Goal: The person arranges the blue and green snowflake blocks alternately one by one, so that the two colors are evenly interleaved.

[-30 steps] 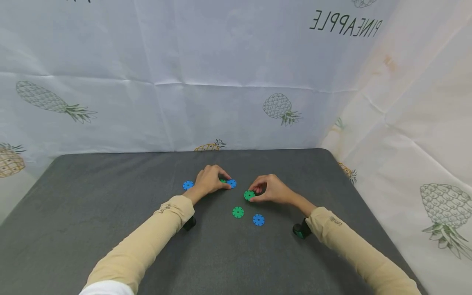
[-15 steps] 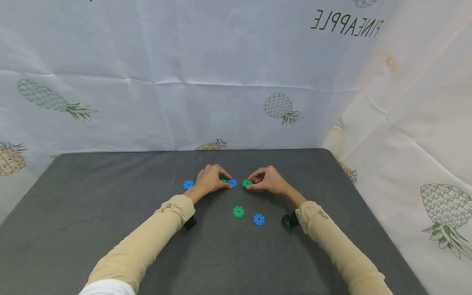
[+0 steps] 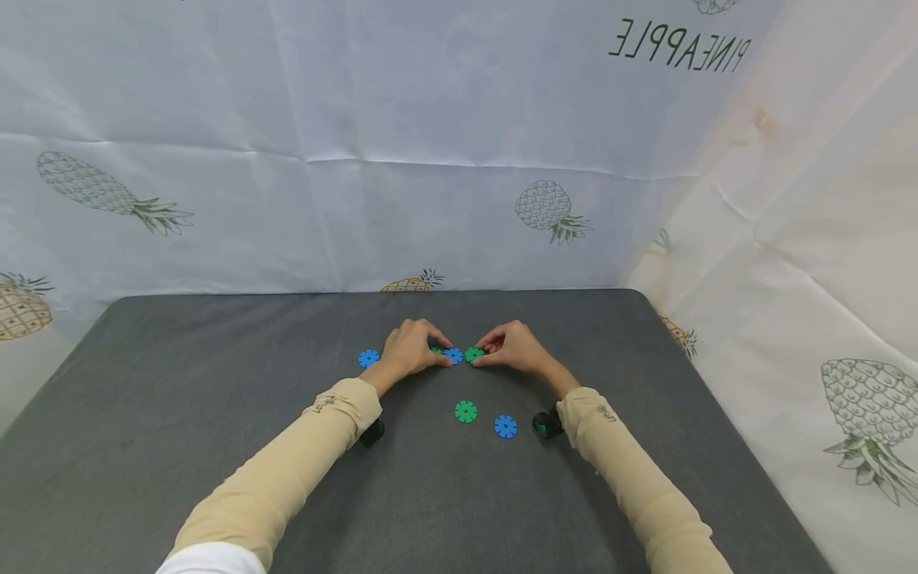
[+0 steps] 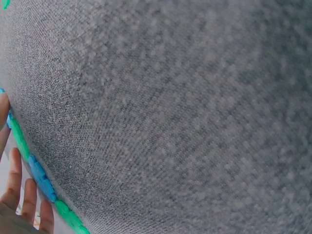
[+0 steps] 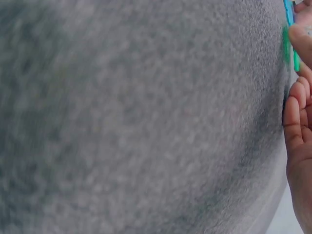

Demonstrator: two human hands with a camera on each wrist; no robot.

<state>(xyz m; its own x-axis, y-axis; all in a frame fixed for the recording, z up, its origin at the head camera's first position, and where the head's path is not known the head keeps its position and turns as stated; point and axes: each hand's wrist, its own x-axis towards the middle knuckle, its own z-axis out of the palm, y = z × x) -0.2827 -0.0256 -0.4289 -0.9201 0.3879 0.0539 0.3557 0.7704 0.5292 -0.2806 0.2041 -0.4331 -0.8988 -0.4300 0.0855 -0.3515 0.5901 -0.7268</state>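
Observation:
Several flat discs with notched rims lie about the two hands. My left hand pinches a blue notched disc between thumb and fingers. Part of a green disc shows under that hand. Another blue disc sits to its left. From the right, my right hand pinches a green notched disc close beside the blue one; whether their rims touch cannot be told. In the left wrist view, a green disc, a blue disc and a further green disc run in a row.
Nearer the body, a loose green disc and a loose blue disc lie on the dark grey tabletop. A pale pineapple-print cloth hangs behind the table and along its right side.
My right hand has carried the green disc left and away from the body, up to the blue disc. The left hand has stayed nearly in place, still holding its blue disc.

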